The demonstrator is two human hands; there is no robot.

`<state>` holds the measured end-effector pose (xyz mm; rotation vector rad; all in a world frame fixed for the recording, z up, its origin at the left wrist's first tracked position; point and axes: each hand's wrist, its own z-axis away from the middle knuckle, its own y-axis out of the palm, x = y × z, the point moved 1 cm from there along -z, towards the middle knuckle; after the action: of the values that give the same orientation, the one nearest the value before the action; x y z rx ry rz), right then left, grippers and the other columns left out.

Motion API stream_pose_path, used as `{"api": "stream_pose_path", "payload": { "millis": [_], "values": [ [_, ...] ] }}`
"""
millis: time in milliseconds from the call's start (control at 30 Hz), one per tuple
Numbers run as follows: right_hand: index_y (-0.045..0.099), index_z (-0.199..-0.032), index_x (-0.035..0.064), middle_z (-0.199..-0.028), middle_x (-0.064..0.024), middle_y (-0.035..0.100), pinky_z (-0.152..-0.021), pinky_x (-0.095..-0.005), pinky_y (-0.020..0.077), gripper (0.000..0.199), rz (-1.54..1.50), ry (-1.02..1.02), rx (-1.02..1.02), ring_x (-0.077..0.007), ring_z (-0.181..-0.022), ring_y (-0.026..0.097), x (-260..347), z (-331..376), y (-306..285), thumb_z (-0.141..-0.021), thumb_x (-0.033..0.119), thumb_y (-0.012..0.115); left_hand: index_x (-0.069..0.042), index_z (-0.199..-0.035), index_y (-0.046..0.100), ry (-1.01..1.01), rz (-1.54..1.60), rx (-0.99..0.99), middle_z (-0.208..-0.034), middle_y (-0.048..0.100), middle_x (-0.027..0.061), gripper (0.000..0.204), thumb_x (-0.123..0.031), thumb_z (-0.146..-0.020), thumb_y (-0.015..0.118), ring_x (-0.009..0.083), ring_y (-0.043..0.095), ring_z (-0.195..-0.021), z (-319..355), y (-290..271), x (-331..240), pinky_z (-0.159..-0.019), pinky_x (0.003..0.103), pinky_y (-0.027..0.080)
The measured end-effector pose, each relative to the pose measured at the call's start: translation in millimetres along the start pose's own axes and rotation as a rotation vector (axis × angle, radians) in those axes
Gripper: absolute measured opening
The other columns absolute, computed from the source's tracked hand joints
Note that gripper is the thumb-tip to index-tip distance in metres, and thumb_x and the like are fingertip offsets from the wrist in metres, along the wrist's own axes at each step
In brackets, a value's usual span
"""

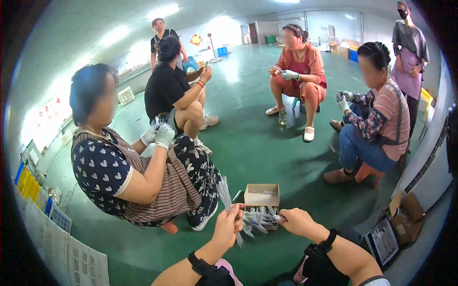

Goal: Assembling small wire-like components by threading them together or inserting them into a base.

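My left hand (230, 223) is closed around a bunch of thin clear plastic strips (224, 190) that fan upward and also stick out below the fist. My right hand (294, 220) pinches one small clear piece (278, 218) at its fingertips, close to the left hand. Just beyond both hands, on the green floor, stands an open cardboard box (261, 195) with several grey-white pieces (255, 220) heaped in front of it. Black bands wrap both of my wrists.
Several people sit on low stools in a ring on the green floor (253, 143), most wearing work gloves; two stand farther back. A small jar (282, 118) is on the floor mid-circle. Torn cardboard boxes (404, 217) lie at right, white and blue crates (57, 217) at left.
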<state>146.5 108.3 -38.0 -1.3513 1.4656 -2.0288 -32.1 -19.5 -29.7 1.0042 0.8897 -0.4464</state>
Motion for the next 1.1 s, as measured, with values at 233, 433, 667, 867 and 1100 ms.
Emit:
{"api": "stream_pose_path", "payload": {
  "millis": [233,433,667,867,1100],
  "values": [
    [0.058,-0.082,0.0042,-0.075,-0.0175,0.061,-0.062,-0.0465,0.0454,0.015,0.003,-0.022,-0.04,-0.0366,-0.074,0.059,2,-1,-10,-0.076,0.018,0.056,-0.003,-0.097,0.053,-0.057,0.026,0.042,-0.069,0.043,-0.0028,0.023,-0.024,-0.093,0.044,0.0033,0.025,-0.044,-2,5,-1,-0.041,0.02,0.02],
    [0.053,-0.081,-0.0003,-0.064,-0.0153,0.057,-0.052,-0.0349,0.043,0.015,-0.414,-0.027,-0.311,-0.0234,-0.053,0.053,19,2,-25,-0.08,0.014,0.06,-0.003,-0.102,0.052,-0.028,-0.023,0.012,-0.073,0.048,-0.0002,0.021,-0.018,-0.088,0.055,0.0007,0.029,-0.044,-1,10,-2,-0.039,0.018,0.022],
    [0.053,-0.081,-0.0001,-0.064,-0.0122,0.055,-0.052,-0.0282,0.0425,0.014,-0.509,-0.198,-0.349,-0.0155,-0.054,0.05,30,8,-24,-0.08,0.01,0.062,-0.003,-0.101,0.055,-0.06,0.001,0.125,-0.083,0.058,0.0069,0.02,-0.014,-0.085,0.059,0.0014,0.031,-0.044,3,15,-4,-0.039,0.017,0.023],
    [0.054,-0.081,0.0007,-0.063,-0.0116,0.055,-0.051,-0.0278,0.042,0.013,-0.469,-0.253,-0.307,-0.0147,-0.054,0.05,31,8,-20,-0.081,0.011,0.062,-0.002,-0.098,0.057,-0.01,0.013,0.14,-0.084,0.061,0.0095,0.016,-0.014,-0.088,0.054,0.0008,0.029,-0.043,0,12,-3,-0.039,0.017,0.024],
    [0.056,-0.081,0.0004,-0.056,-0.0014,0.045,-0.047,-0.0238,0.0331,0.014,-0.58,-0.171,-0.229,-0.0074,-0.051,0.039,32,7,-24,-0.083,0.013,0.06,0.0,-0.1,0.057,-0.006,-0.028,0.134,-0.086,0.062,0.0094,0.019,-0.016,-0.09,0.05,0.0002,0.028,-0.043,3,14,-7,-0.04,0.017,0.023]
  ]
}}
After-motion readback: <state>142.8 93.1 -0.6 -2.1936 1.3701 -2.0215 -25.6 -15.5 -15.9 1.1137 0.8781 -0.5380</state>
